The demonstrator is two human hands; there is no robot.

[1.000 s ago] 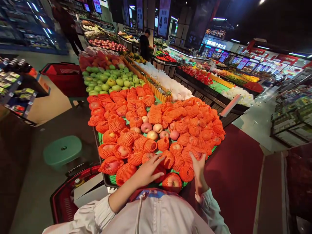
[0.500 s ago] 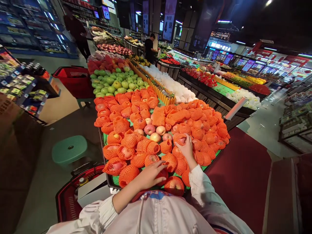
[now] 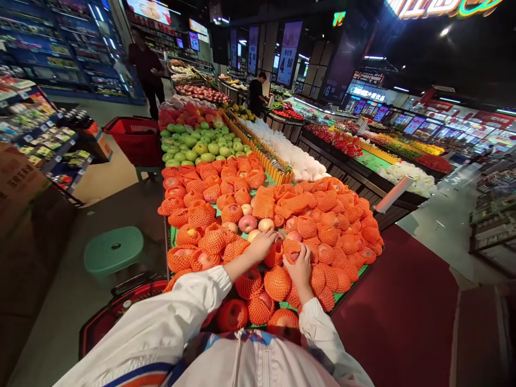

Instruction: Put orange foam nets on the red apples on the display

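- Head view: your right hand [image 3: 299, 269] grips a netted apple [image 3: 291, 249] on the green-lined tabletop [image 3: 338, 296]; your left hand [image 3: 261, 247] curls beside it, its grip unclear.
- Pinkish-red skin shows through its orange mesh [image 3: 288, 245].
- Beyond lie bare apples [image 3: 247, 223], then green fruit [image 3: 203, 145].
- Price signs [image 3: 289, 54] hang below the dark ceiling [image 3: 407, 45].

This place is a supermarket, in its fresh produce section. Around the left hand [image 3: 262, 245] and the right hand [image 3: 298, 267] are many net-wrapped apples [image 3: 277, 282]; beyond the hands lie green fruits [image 3: 201, 146]. Farther ahead of them hangs a price sign [image 3: 289, 54], which reads 4.98. Well to the left of the left hand are a red shopping basket [image 3: 133, 145] and stocked shelves [image 3: 72, 51].
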